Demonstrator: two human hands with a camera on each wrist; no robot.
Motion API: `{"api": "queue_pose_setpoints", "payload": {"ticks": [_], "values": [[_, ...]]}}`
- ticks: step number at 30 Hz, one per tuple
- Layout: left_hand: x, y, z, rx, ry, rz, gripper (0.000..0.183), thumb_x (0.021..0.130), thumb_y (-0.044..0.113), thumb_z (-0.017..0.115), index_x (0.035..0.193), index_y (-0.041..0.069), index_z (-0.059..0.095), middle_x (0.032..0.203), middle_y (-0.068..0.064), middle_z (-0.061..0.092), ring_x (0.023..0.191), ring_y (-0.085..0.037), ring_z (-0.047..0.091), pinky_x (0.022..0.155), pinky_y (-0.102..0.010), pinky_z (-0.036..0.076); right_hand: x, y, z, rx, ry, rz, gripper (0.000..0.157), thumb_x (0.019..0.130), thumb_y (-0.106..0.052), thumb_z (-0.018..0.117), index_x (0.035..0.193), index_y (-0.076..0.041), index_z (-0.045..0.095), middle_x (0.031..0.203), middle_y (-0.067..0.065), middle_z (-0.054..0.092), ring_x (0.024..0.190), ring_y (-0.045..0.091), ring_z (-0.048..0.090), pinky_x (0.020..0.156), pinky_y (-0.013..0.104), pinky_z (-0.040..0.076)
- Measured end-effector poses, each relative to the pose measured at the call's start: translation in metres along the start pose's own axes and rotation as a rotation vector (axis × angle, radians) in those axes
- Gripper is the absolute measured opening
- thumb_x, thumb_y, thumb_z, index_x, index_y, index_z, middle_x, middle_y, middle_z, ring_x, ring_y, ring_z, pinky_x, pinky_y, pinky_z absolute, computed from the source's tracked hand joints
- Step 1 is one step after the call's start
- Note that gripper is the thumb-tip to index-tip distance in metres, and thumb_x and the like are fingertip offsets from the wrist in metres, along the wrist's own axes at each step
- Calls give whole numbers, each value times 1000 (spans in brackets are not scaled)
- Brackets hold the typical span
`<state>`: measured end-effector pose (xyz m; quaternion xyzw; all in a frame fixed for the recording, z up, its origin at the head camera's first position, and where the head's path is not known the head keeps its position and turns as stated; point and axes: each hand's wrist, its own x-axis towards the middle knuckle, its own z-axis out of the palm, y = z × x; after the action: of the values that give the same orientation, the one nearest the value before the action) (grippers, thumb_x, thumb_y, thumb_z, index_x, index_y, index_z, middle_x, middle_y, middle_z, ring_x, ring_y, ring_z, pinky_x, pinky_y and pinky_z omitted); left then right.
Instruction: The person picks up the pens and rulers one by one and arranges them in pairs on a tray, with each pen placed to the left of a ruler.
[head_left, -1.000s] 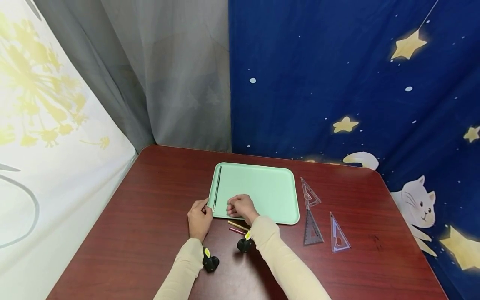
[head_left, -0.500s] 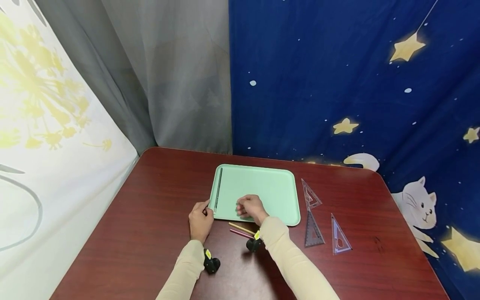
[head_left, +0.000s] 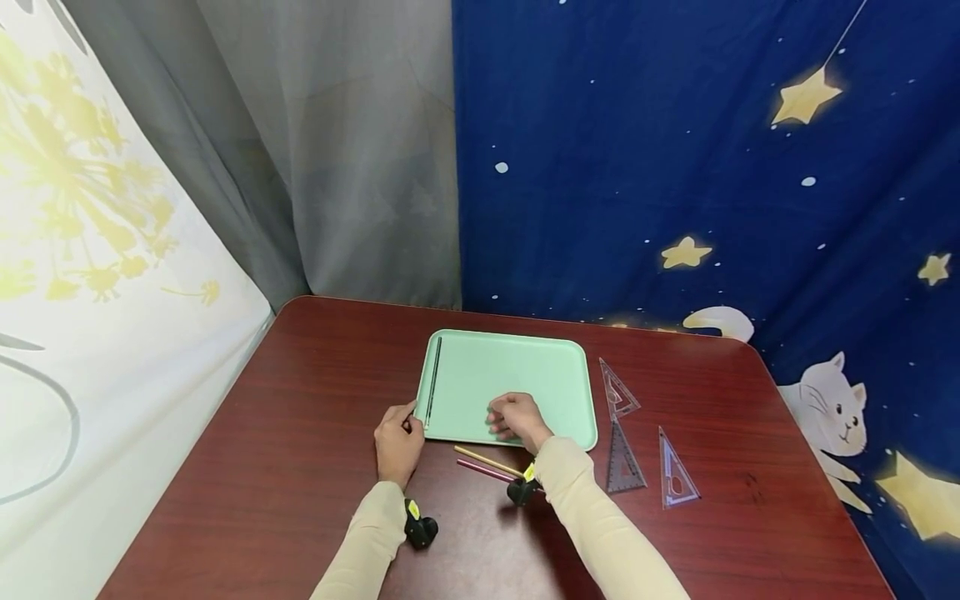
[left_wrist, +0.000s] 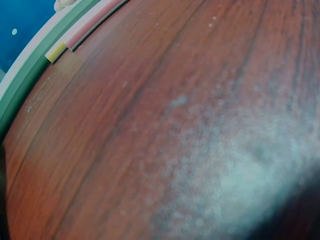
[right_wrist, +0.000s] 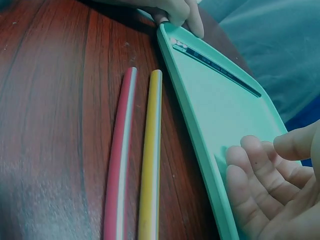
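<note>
My left hand (head_left: 399, 442) grips the near left corner of a mint-green tray (head_left: 517, 341), with its fingers at the rim in the right wrist view. Above the near part of the tray is my right hand (head_left: 517, 417), its fingers loosely bent and holding nothing. Along the tray's left side lies a slim black pencil (head_left: 434, 383) with a pale patterned end. Between the tray and the person, a yellow striped stick (right_wrist: 151, 150) and a red striped stick (right_wrist: 120, 155) lie side by side on the table, partly hidden under the right wrist in the head view.
To the right of the tray lie three see-through set squares: a clear one (head_left: 626, 406), a dark grey one (head_left: 624, 475) and a violet-tinted one (head_left: 678, 493). A reddish-brown wooden table (head_left: 315, 375) carries everything. Curtains (head_left: 375, 167) hang behind its far edge.
My right hand has slid to the right over the tray, uncovering more of the yellow and red sticks. My left hand has stayed at the tray's corner.
</note>
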<state>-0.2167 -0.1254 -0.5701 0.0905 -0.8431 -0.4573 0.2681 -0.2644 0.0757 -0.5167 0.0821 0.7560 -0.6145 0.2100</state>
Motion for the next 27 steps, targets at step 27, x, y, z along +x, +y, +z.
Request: {"api": "queue_pose_setpoints", "payload": {"ticks": [27], "values": [[1,-4,2,8,41,72,30,81,-5,54,106,-2,72,92,-13,68,65,-19,58,57,-30,46,-21,9,-65,7,64,-35,21,94,-13,54,104,3,63,76,4,66,57,8,60,52,23,52]]}}
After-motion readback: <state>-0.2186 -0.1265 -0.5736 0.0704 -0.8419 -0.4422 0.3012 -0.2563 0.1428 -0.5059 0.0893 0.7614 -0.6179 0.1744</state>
